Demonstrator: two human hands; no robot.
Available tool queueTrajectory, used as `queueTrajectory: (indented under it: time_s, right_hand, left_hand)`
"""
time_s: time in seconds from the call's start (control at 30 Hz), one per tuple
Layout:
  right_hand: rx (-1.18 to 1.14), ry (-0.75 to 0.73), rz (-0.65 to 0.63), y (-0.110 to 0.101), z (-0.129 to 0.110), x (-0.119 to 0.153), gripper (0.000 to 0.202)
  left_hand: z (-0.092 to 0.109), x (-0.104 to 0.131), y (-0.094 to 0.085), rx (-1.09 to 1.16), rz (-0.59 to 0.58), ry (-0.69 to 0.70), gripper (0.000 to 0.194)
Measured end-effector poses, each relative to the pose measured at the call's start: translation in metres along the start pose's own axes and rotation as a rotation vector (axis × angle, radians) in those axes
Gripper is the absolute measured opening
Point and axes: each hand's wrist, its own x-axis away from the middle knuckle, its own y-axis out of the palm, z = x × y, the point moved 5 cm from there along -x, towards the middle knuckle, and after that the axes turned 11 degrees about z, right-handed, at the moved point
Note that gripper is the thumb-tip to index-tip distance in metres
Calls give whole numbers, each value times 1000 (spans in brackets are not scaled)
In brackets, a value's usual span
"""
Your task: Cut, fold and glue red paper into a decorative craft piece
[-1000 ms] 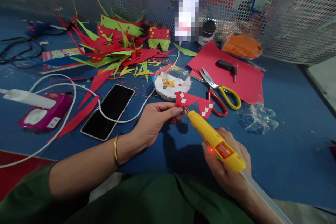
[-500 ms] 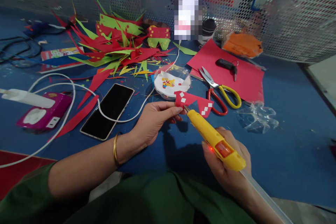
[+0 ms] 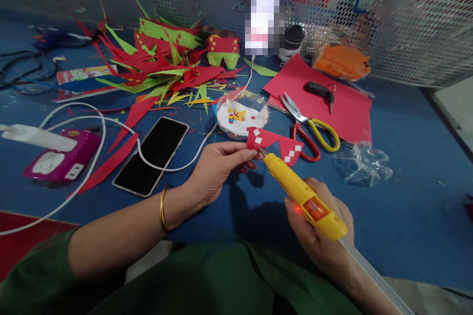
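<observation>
Yellow plastic glue gun held at red paper cutout with white squares

The glue gun is wrapped by the fingers and thumb of the right hand. Its metal nozzle is aimed up and left at the cutout's lower edge; whether the paper is touched cannot be told. The cutout's left end is pinched between thumb and fingers of the left hand, above the blue tabletop. The left wrist is ringed by a gold bangle, its forearm brought in from the lower left. The right forearm is angled in from the lower right, overlaid by a clear stick from the gun's rear.

Just beyond the cutout, a clear round plastic tub is filled with white paper and coloured scraps. The cutout's right end is closely neighboured by scissors with red and yellow handles, partly laid on red paper sheets, where a black key fob is also placed. Nearer, crumpled clear plastic is seen.

To the left, a black smartphone is crossed by a looped white cable; a magenta socket box is set farther left. Behind, red and green paper strips are heaped before a perforated grey panel.
</observation>
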Motion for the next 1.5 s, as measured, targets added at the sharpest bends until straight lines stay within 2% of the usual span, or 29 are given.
queueTrajectory:
  time_s: [0.5, 0.9, 1.03, 1.17, 1.27, 1.37, 1.43, 1.5]
  right_hand:
    - [52, -50, 1, -2, -4, -4, 13]
    - [120, -23, 23, -2, -1, -1, 9]
    - [80, 65, 98, -8, 4, 3, 5]
    - [-70, 81, 181, -13, 5, 7, 11]
    - [-172, 203, 245, -20, 14, 6, 14]
    - [-185, 318, 196, -31, 34, 0, 18]
    - [-71, 310, 151, -45, 51, -7, 19]
    - [155, 294, 138, -62, 72, -15, 22]
  left_hand:
    - [0, -1, -1, 1, 16, 8, 4]
    - [1, 0, -2, -46, 62, -4, 8]
    - [2, 1, -2, -62, 73, -2, 11]
    - [2, 1, -2, -68, 89, -16, 12]
    - [2, 0, -2, -64, 87, -17, 13]
    - [2, 1, -1, -70, 73, -15, 13]
    - [1, 3, 0, -75, 65, -19, 14]
    - [1, 4, 0, -83, 59, -23, 14]
